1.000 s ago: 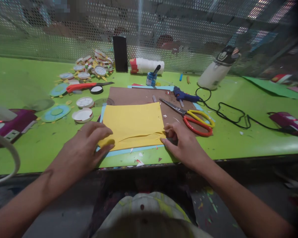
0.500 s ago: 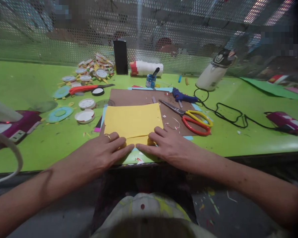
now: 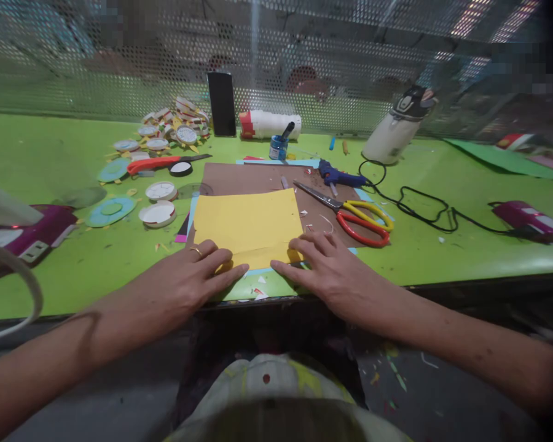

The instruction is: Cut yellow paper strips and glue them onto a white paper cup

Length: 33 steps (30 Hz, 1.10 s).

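A yellow sheet point(image 3: 246, 224), with a folded strip along its near edge, lies on a brown board point(image 3: 239, 175) with light blue sheets under it. At the near left corner, my left hand point(image 3: 191, 273) holds the sheet, fingers bent on top and thumb along the near edge. My right hand point(image 3: 329, 264) grips the near right part the same way, its fingers a little apart. The two thumb tips are separated by a small gap. Right of the sheet lie scissors point(image 3: 345, 212) with one yellow and one red handle. Beyond them rests a blue glue gun point(image 3: 341, 176).
Round white lids point(image 3: 158, 213), light blue rings point(image 3: 112, 210) and a red-handled cutter point(image 3: 154, 164) lie left. A phone point(image 3: 222, 104), blue jar point(image 3: 279, 147) and flask point(image 3: 394, 126) stand behind. Black cable point(image 3: 426, 212) runs right to a purple power strip point(image 3: 529, 218). Another purple strip point(image 3: 32, 236) is left.
Both hands came inward along the sheet's near edge until the thumbs nearly met; then my right hand slid back to the right. The raised near strip now lies flatter.
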Each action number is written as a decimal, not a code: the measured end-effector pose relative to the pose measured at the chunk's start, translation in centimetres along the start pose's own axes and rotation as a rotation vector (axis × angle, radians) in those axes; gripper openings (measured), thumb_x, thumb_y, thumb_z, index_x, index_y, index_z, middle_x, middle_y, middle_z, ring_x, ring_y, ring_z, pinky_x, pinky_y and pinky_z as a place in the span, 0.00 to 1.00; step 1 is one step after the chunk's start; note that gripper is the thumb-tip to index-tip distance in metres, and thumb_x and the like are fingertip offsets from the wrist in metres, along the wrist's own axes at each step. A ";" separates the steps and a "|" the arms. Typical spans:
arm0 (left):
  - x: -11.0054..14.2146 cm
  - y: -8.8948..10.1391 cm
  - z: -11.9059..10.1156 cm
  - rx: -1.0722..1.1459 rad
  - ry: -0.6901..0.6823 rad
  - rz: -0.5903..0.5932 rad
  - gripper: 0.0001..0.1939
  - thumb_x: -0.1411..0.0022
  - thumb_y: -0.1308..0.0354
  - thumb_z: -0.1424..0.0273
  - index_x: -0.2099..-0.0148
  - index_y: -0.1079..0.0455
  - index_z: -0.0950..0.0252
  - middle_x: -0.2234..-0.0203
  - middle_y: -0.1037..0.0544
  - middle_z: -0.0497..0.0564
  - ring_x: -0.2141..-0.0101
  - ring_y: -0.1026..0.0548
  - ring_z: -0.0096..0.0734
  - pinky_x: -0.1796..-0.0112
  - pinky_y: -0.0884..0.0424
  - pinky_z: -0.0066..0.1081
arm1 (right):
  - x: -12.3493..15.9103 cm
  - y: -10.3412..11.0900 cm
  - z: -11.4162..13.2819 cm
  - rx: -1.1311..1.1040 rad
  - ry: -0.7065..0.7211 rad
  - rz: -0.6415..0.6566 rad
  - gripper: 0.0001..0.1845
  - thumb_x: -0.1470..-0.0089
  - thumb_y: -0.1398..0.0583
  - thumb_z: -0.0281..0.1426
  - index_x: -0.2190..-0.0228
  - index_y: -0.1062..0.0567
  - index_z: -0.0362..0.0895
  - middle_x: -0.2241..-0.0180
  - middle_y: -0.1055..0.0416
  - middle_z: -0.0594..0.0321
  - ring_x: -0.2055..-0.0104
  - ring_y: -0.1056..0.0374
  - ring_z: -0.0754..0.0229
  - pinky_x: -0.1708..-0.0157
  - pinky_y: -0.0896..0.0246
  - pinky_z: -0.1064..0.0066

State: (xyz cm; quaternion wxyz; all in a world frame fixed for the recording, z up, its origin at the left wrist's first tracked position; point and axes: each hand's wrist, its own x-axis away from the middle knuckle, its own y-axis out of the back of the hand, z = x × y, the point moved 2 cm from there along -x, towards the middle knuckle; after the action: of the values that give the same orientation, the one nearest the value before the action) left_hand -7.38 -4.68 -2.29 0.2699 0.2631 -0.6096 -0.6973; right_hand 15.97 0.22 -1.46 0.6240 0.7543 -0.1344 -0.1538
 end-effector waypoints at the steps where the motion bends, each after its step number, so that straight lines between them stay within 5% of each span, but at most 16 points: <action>1: 0.0 0.0 0.1 0.010 0.004 0.003 0.28 0.42 0.54 0.82 0.39 0.43 0.63 0.59 0.29 0.58 0.62 0.33 0.42 0.61 0.36 0.39 | 0.2 -0.1 -0.1 -0.014 -0.003 -0.018 0.26 0.47 0.46 0.19 0.46 0.36 0.44 0.50 0.38 0.44 0.46 0.48 0.40 0.52 0.50 0.45; 7: 0.6 -0.1 0.5 0.074 0.023 0.005 0.31 0.43 0.55 0.84 0.38 0.44 0.60 0.56 0.29 0.58 0.60 0.32 0.41 0.60 0.35 0.39 | 1.0 -0.8 -0.5 -0.054 -0.024 -0.130 0.23 0.47 0.44 0.19 0.50 0.33 0.44 0.42 0.44 0.44 0.39 0.54 0.38 0.47 0.57 0.41; 15: 1.9 -0.3 1.1 0.163 0.002 -0.055 0.30 0.41 0.57 0.83 0.38 0.43 0.59 0.51 0.30 0.57 0.53 0.33 0.41 0.55 0.34 0.40 | 2.8 -1.4 -1.5 -0.034 -0.117 -0.057 0.29 0.50 0.45 0.17 0.47 0.36 0.48 0.39 0.49 0.46 0.38 0.58 0.39 0.47 0.56 0.42; 27: 4.3 -1.6 2.2 0.150 0.031 -0.139 0.30 0.38 0.59 0.78 0.35 0.52 0.52 0.43 0.35 0.54 0.41 0.43 0.44 0.46 0.41 0.49 | 4.0 -2.4 -1.6 -0.102 -0.141 -0.139 0.25 0.51 0.49 0.15 0.50 0.32 0.37 0.44 0.40 0.45 0.41 0.52 0.42 0.48 0.48 0.47; 33: 5.0 -1.6 3.1 0.106 -0.059 -0.149 0.29 0.39 0.57 0.79 0.36 0.48 0.58 0.45 0.32 0.57 0.42 0.42 0.43 0.47 0.40 0.45 | 3.9 -2.7 -1.6 -0.125 -0.086 -0.128 0.25 0.50 0.50 0.15 0.49 0.33 0.33 0.45 0.36 0.48 0.43 0.48 0.43 0.49 0.47 0.46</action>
State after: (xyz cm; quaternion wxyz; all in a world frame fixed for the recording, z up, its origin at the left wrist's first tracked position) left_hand -13.25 -5.77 -3.68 0.1849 0.3008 -0.6322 -0.6897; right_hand 20.24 0.60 -4.04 0.6523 0.7137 -0.1028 -0.2337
